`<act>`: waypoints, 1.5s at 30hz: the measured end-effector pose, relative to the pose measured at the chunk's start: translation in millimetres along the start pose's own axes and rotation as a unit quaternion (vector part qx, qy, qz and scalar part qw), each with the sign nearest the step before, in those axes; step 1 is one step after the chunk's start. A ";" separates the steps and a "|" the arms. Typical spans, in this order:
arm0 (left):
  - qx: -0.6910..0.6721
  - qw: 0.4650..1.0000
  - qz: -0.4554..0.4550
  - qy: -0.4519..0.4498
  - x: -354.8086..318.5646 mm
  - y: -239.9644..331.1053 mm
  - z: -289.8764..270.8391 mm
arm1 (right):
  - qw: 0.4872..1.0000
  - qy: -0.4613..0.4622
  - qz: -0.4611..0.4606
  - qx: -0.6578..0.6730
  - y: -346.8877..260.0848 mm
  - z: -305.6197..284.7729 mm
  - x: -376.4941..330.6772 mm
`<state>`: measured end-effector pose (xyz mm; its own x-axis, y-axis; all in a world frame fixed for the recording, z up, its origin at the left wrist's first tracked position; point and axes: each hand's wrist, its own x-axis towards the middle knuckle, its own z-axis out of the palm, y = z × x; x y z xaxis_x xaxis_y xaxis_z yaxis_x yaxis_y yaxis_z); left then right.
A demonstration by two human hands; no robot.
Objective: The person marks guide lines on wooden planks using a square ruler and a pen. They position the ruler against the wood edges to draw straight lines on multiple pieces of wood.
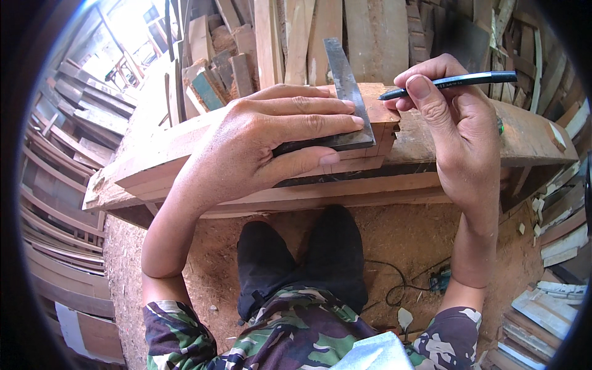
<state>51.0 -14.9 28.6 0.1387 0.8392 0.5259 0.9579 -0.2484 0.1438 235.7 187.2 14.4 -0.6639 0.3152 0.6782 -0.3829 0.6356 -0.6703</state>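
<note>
A dark metal try square [344, 71] lies across the end of a long wooden piece [385, 132], its blade pointing away from me. My left hand [259, 126] is closed on the square, fingers flat over its top and thumb along the near edge. Cut steps show at the right end of the wooden piece, which rests on a wooden bench [425, 148]. In my right hand [465, 129] a black pen [475, 79] is pinched between thumb and fingers. Its tip points left, at the wood's top face just right of the blade; whether it touches, I cannot tell.
Boards [302, 43] lean upright behind the bench, with offcuts [216, 77] beside them. More planks are stacked at the left [61, 203] and right [549, 308]. Near my legs, a cable [394, 283] and a greenish tool [439, 280] lie on the dusty floor.
</note>
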 end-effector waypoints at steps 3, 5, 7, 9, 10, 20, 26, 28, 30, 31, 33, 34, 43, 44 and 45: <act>0.002 1.000 -0.001 0.000 0.4 0.3 0.3 | 1.000 -0.001 0.001 -0.014 -0.7 0.8 -0.1; 0.003 1.000 -0.002 0.000 0.6 0.4 0.5 | 1.000 -0.003 -0.008 -0.005 1.7 1.8 0.2; 0.003 1.000 -0.003 0.002 0.6 0.3 1.3 | 1.000 -0.004 -0.013 -0.001 2.4 2.8 0.2; 0.003 1.000 -0.006 0.002 0.7 0.7 1.2 | 1.000 -0.002 -0.012 0.000 0.7 3.8 -0.2; 0.002 1.000 -0.008 0.001 0.8 1.0 1.1 | 1.000 -0.004 -0.009 -0.002 0.0 3.9 0.0; 0.000 1.000 -0.013 0.001 0.7 4.1 0.1 | 0.999 -0.006 0.022 -0.024 -6.4 8.1 6.3; 0.003 1.000 -0.012 0.000 1.5 4.5 0.3 | 0.999 -0.013 0.006 -0.047 -4.0 6.3 10.3; 0.006 1.000 -0.007 0.002 0.8 2.7 1.6 | 0.998 -0.017 0.008 -0.052 -4.1 6.3 10.3; 0.008 1.000 -0.012 0.002 1.3 4.7 1.5 | 0.998 -0.026 0.018 -0.058 -8.0 5.1 9.8; 0.009 1.000 -0.015 0.001 1.6 5.6 1.0 | 0.998 -0.025 0.019 -0.053 -12.0 4.0 8.0; 0.006 1.000 -0.019 0.001 0.6 5.9 0.6 | 0.999 -0.025 0.022 -0.042 -21.8 2.0 1.2; 0.004 1.000 -0.023 0.001 -0.4 5.9 0.6 | 0.998 -0.039 0.033 -0.026 -25.3 1.5 -2.0; 0.018 1.000 -0.004 -0.009 5.8 4.3 -1.0 | 1.000 0.009 -0.010 0.010 -4.5 -11.5 3.6; 0.022 1.000 -0.001 -0.010 7.5 4.5 -1.3 | 1.000 0.011 -0.004 0.018 -2.1 -10.2 3.5; 0.025 1.000 0.001 -0.011 8.9 4.7 -1.1 | 1.000 0.008 -0.004 0.020 -0.6 -9.6 3.0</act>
<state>56.4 -9.2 34.9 0.1458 0.8490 0.5078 0.9690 -0.2261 0.0997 240.1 194.6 19.7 -0.6509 0.3215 0.6877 -0.4139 0.6092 -0.6765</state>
